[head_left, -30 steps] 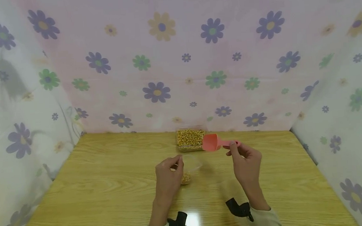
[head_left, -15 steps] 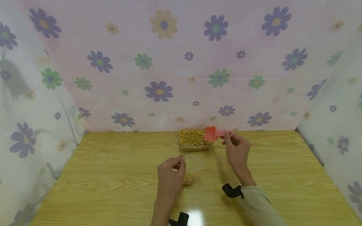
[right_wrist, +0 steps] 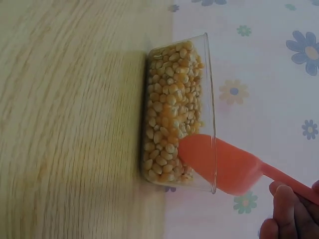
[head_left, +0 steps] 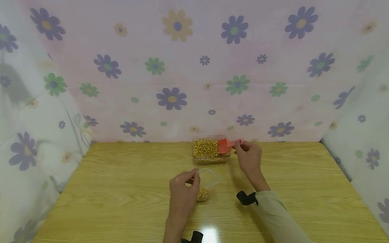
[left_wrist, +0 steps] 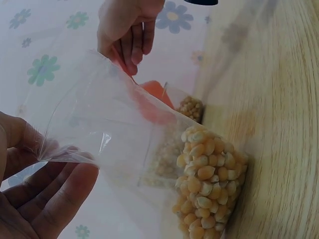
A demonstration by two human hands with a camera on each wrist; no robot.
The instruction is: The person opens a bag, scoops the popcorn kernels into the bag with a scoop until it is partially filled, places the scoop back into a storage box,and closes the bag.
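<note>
Lining the back and sides, a floral curtain (head_left: 191, 76) rises behind a wood-grain table (head_left: 117, 187). Near the table's far edge sits a clear rectangular container (head_left: 214, 160); closer to the person, a clear plastic bag (left_wrist: 114, 129) rests on the tabletop just right of the left hand (head_left: 183, 192). That hand's thumb and fingertips pinch the bag's upper edge, and the mouth looks spread. The right hand (head_left: 250, 161) has thumb and fingers clamped on the handle of a red scoop (head_left: 223, 146), its bowl at the container's right end. Smallest are the corn kernels (head_left: 205, 148), filling much of the container and the bottom of the bag.

Over the past second the right hand has moved forward and leftward, bringing the scoop from around the container's right edge to within its rim; the left hand and bag have hardly shifted. As I judge it, the work is now at the scooping stage, with the bag held ready.

The right wrist view shows the scoop's lip below the rim, at the kernels, which the head view barely resolves; how deep it digs, I cannot tell. The left wrist view reveals the bag's heaped kernels and sheer film, partly covered by the left hand from above.
</note>
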